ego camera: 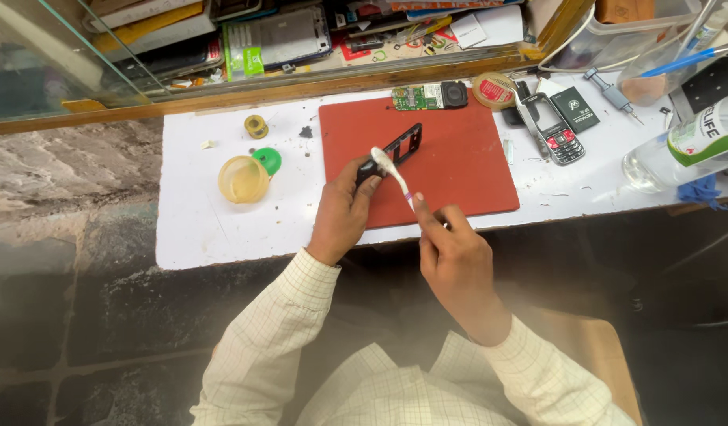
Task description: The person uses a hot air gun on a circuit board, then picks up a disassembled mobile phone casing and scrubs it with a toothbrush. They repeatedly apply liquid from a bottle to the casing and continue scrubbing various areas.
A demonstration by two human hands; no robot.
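My left hand [342,213] grips the lower end of a black phone frame [395,150] and holds it tilted over the red mat [459,158]. My right hand [451,252] pinches the handle of a white toothbrush [392,170], whose bristle head rests against the frame near my left thumb. Both hands hover at the mat's near left corner.
A green circuit board [427,96] lies at the mat's far edge, beside a tape roll [494,89]. A silver keypad phone [555,130] and a black battery [575,109] lie to the right. A small yellow cup [242,179] with a green lid [268,160] stands left. A clear bottle [687,146] lies far right.
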